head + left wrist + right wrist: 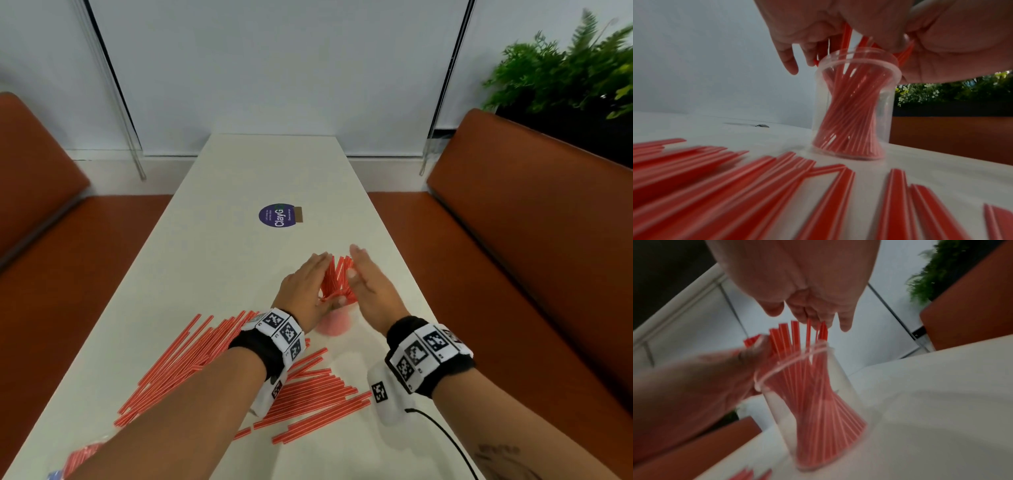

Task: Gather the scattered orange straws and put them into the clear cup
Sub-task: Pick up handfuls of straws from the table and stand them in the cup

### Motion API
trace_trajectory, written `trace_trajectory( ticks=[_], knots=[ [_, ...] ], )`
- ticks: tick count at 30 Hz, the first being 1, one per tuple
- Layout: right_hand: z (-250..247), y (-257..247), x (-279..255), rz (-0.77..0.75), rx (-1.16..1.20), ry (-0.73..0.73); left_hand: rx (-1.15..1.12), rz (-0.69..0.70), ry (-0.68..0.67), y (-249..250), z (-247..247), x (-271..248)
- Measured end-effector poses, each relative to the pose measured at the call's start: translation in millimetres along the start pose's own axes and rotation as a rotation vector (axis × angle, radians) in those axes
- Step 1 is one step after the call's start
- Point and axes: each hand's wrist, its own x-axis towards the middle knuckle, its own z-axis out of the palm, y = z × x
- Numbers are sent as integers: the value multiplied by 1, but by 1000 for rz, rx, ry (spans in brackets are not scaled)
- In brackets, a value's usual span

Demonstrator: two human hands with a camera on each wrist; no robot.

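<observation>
Clear cup [855, 104] visible wrist-side only.

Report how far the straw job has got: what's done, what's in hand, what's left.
Done: a batch of straws already stands in the cup, fanned out above its rim.
In hand: the left hand and right hand flank the tops of those straws, fingers fairly straight, apparently pressing them together.
Left: many loose straws lie on the table near the person; roughly half or more remain.
</observation>
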Motion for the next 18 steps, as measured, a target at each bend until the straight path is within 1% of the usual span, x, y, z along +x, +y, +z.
trace_trajectory(
  ticks=[1, 2, 3, 4, 6, 7, 8, 9, 12, 14, 16, 18],
  knots=[
    [4, 1, 0, -18, -40, -56, 0, 10, 26, 1, 1, 1],
    [6, 2, 0, -31, -42, -76, -26, 10, 61, 2, 0, 2],
    [5, 1, 0, -34, -14, -64, -76, -4, 94, 2, 0, 3],
    [2, -1, 0, -26, 24, -28, -153, -35, 121, 1, -1, 4],
    [-7, -3, -3, -1, 69, 77, -376, -152, 164, -1, -4, 3],
    [-12, -3, -4, 18, 73, 110, -477, -215, 177, -3, -6, 1],
    [-15, -1, -7, 39, 72, 107, -535, -256, 176, -4, -7, -1],
    [-17, 0, -10, 55, 54, 71, -551, -274, 157, -6, -7, -3],
    [-12, 11, -12, 84, -13, -68, -554, -267, 47, -9, -5, -8],
    [-5, 17, -8, 111, 25, -97, -591, -262, 12, -8, -2, -8],
    [-1, 15, -3, 130, 70, -100, -582, -252, 43, -5, 0, -5],
    [-1, 8, 3, 109, 52, -86, -536, -252, 101, -3, 1, 0]
  ],
)
